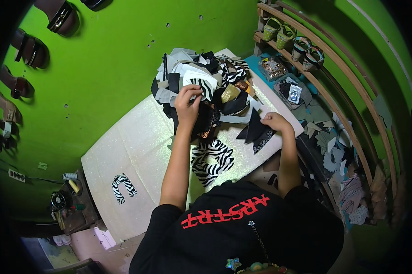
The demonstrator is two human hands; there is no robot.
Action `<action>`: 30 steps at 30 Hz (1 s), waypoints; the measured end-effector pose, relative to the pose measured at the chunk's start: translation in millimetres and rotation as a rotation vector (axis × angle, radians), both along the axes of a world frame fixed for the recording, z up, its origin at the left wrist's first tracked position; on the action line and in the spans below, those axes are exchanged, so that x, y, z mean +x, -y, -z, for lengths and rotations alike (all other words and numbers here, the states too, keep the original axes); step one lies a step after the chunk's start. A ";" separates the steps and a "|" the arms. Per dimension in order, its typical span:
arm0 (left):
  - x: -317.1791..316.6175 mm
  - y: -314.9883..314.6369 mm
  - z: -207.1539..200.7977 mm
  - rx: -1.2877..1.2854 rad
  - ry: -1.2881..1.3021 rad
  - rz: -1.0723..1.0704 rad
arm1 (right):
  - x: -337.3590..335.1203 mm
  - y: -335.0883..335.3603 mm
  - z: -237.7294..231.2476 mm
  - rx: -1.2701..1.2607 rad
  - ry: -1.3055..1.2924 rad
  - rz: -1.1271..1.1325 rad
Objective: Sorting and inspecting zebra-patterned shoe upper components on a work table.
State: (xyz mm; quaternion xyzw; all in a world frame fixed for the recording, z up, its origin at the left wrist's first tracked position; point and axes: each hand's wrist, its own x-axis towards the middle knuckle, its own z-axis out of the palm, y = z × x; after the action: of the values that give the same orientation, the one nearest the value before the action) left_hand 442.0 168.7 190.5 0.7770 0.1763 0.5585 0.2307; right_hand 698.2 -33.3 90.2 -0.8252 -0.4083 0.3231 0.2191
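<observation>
A heap of fabric scraps (pixel 173 81) in black, grey, white, gold and animal prints is piled on a pale, glittery sheet. My left hand (pixel 187 104) reaches into it, fingers pinched on a white scrap with zebra stripes (pixel 207 89). At the heap's right side my right hand (pixel 277 122) is closed on the edge of a black scrap (pixel 255 129). Beneath that scrap lies a patterned dark piece (pixel 263 142). Nearer to me, a zebra-print cut-out with an opening in its middle (pixel 200 160) lies flat. Farther left is a curved, U-shaped zebra-print cut-out (pixel 122 181).
The pale sheet (pixel 119 137) covers the work surface. Sandals (pixel 62 18) hang on the green wall at left. Small shoes (pixel 286 36) stand on a wooden rack at right, above bags and more scraps (pixel 327 137). A small machine with thread spools (pixel 69 196) stands at lower left.
</observation>
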 end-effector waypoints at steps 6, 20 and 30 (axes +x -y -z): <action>-27.7 12.4 14.9 -0.010 -0.016 -0.043 | -32.0 -19.1 -38.0 0.208 0.230 0.136; -138.4 18.3 70.6 -0.426 0.215 -0.221 | -187.1 -59.2 -77.6 1.055 -0.236 -0.279; -177.9 60.3 160.6 -0.919 -0.537 -0.132 | -222.2 -56.5 12.6 0.567 -0.070 -0.443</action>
State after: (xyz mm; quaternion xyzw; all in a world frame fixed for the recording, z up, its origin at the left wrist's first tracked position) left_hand 264.0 108.4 30.0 0.6988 0.5039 0.2189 0.4581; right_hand 476.0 23.2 77.5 -0.6116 -0.6428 0.2644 0.3779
